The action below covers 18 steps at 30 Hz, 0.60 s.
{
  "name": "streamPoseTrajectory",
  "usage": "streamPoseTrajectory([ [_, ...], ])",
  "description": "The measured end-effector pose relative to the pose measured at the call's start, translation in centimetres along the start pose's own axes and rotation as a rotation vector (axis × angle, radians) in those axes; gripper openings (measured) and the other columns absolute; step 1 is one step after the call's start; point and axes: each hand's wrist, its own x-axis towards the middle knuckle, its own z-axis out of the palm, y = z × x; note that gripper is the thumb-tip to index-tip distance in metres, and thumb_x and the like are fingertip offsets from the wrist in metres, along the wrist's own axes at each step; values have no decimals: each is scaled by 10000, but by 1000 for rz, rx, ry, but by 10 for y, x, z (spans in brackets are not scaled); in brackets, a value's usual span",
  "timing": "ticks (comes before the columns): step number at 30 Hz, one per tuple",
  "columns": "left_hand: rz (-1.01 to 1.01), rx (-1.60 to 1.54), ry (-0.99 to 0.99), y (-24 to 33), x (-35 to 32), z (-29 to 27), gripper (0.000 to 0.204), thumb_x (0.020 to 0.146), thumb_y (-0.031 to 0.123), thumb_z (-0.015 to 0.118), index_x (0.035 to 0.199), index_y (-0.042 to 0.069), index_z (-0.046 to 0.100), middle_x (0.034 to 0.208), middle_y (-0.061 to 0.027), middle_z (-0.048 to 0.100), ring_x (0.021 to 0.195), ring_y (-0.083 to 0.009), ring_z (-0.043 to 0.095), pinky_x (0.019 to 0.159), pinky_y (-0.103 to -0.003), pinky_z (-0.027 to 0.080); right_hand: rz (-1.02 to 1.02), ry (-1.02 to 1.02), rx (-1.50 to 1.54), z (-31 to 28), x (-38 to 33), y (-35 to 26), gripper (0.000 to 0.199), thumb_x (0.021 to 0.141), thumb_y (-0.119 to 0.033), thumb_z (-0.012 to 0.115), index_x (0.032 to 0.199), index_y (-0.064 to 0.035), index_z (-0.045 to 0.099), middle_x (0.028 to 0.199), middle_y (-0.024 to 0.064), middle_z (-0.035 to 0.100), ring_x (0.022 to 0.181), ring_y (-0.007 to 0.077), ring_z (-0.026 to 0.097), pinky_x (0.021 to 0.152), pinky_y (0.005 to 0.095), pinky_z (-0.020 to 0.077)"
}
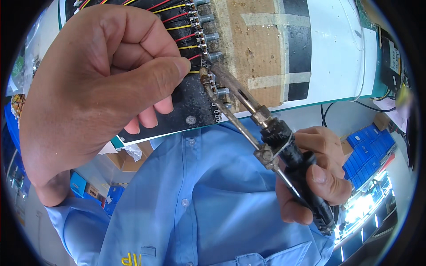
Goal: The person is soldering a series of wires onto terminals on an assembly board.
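L hand [117, 73] is the nearer one: its thumb and index fingertips are pinched together just left of the join. Past the thumb tip, to its right, show the ends of a thin red insulated wire [194, 56] and, just below it, a thin yellow insulated wire [194, 72] — can't tell which of the two is in the pinch, or both. Their long axis runs roughly left–right, red rising a little, yellow near level, both pointing away from L hand at the row of short silver threaded metal connectors [212, 37] along the edge of the black board [177, 106]. That row runs roughly up–down, i.e. across the wires; threaded ends face away from L hand, over the brown cardboard [253, 48].

R hand [317, 173] is well apart, lower right of L hand, fingers and thumb wrapped round the handle of the black-handled soldering iron w/ metal barrel [279, 135]. Its long axis slants up-left from R hand, so the working end sits just right of L thumb. The slim metal feed tube [235, 122] runs alongside, its brownish tip btwn L thumb and barrel end — contact w/ the terminals can't be made out.
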Motion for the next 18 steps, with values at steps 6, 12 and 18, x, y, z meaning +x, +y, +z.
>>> streamPoseTrajectory([
  [6, 5, -24, 2, 4, 1, 3, 112, 905, 75, 606, 821, 6, 582, 602, -47, 610, 452, -47, 532, 396, -157, 405, 16, -17, -5, -9, 1, -6, 567, 917, -557, 482, 1169, -52, 540, 607, 131, 563, 531, 210, 541, 473, 316, 375],
  [12, 12, -49, 36, 13, 0, 9, 117, 906, 88, 608, 823, 11, 580, 605, -44, 610, 459, -47, 532, 401, -160, 407, 10, 11, 4, -5, -3, -5, 559, 915, -544, 494, 1164, -48, 558, 613, 107, 558, 527, 211, 536, 466, 312, 373],
  [18, -2, -12, -46, -1, 1, -4, 133, 912, 112, 605, 829, 12, 579, 608, -42, 610, 472, -52, 540, 416, -168, 413, 33, -3, 4, -6, -1, -8, 557, 918, -539, 492, 1169, -47, 561, 603, 86, 543, 528, 213, 535, 466, 315, 372],
])
